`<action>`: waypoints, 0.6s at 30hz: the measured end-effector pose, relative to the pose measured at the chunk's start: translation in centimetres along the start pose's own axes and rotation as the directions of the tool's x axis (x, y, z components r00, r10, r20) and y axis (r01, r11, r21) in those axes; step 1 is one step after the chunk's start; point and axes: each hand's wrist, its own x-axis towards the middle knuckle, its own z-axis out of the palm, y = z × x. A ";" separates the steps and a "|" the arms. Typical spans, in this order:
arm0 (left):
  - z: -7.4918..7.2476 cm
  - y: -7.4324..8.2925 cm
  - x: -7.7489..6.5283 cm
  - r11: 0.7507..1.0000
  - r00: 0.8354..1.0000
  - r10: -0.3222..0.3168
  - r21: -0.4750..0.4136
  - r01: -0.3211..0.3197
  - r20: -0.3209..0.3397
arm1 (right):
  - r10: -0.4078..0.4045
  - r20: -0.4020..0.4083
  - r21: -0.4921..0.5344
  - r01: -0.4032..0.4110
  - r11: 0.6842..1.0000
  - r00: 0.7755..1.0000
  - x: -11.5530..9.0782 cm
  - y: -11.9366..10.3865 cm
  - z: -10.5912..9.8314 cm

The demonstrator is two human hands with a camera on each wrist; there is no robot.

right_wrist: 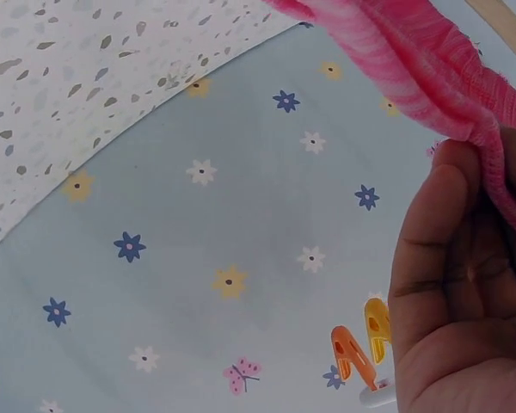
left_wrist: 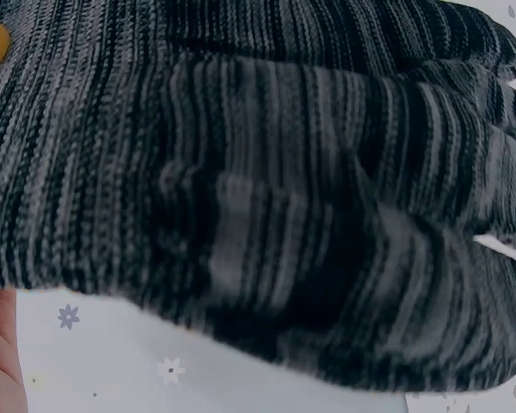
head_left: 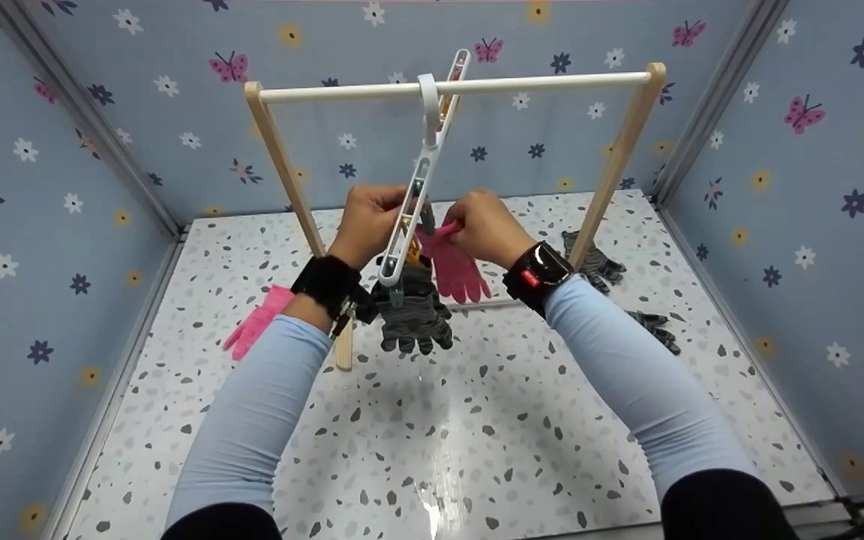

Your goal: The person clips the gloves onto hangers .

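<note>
A white clip hanger (head_left: 409,206) hangs by its hook from the rod of a wooden rack. My right hand (head_left: 488,225) pinches the cuff of a pink knit glove (head_left: 458,270), whose fingers dangle down; in the right wrist view, fingertips press the pink cuff (right_wrist: 464,112). At the hanger's middle, my left hand (head_left: 368,221) curls its fingers at a grey clip (head_left: 427,216), partly hidden behind the bar. A black-and-grey striped glove (head_left: 413,315) hangs from the near end clip (head_left: 397,294), and its knit (left_wrist: 267,172) fills the left wrist view.
The rack (head_left: 612,172) has wooden legs on both sides of my hands. Another pink glove (head_left: 259,322) lies on the speckled table (head_left: 477,450) at left. Striped gloves (head_left: 601,262) lie at right. Orange and yellow clips (right_wrist: 353,353) show on the hanger. Flowered walls enclose the table.
</note>
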 end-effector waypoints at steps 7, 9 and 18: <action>0.1 0.0 0.0 1.000 1.000 0.000 0.027 0.001 -0.023 | 0.013 0.007 0.024 -0.013 1.000 1.000 0.2 -0.6 -0.3; 0.1 0.1 0.0 1.000 1.000 -0.004 0.017 0.005 -0.025 | 0.023 0.011 0.026 -0.024 0.999 1.000 0.2 -0.7 -0.4; 0.1 0.0 0.0 1.000 0.999 -0.016 0.018 0.017 -0.031 | 0.034 0.008 0.026 -0.034 0.999 0.999 0.3 -1.3 -0.7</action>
